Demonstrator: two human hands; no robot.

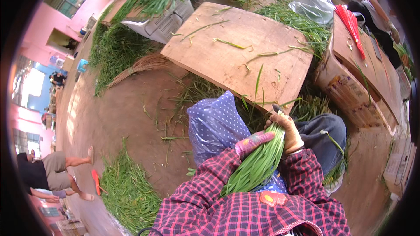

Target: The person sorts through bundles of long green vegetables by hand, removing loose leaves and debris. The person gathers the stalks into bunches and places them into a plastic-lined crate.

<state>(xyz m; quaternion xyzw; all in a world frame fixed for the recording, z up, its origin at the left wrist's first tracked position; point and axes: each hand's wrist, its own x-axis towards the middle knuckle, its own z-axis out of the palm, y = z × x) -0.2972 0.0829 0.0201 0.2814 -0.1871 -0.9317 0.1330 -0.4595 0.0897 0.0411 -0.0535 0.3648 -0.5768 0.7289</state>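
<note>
A thick bunch of green chives (pixel 258 159) lies across my lap, its pale stem ends pointing away from me and its leaf tips toward my chest. My left hand (pixel 254 143), in a pink patterned glove, closes round the bunch from the left side. On the other side my right hand (pixel 286 133), in a brownish glove, grips the stem ends; its fingertips look dark. Both hands are just short of the near corner of a wooden board (pixel 249 48). A few loose chive leaves lie scattered over that board.
Blue polka-dot plastic (pixel 218 124) covers my left knee. Heaps of chives lie on the floor at left (pixel 129 188) and beside a white basket (pixel 168 19). A twig broom (pixel 142 66) rests near it. Red strips (pixel 352 28) lie on another board at right. Other people sit at left and far right.
</note>
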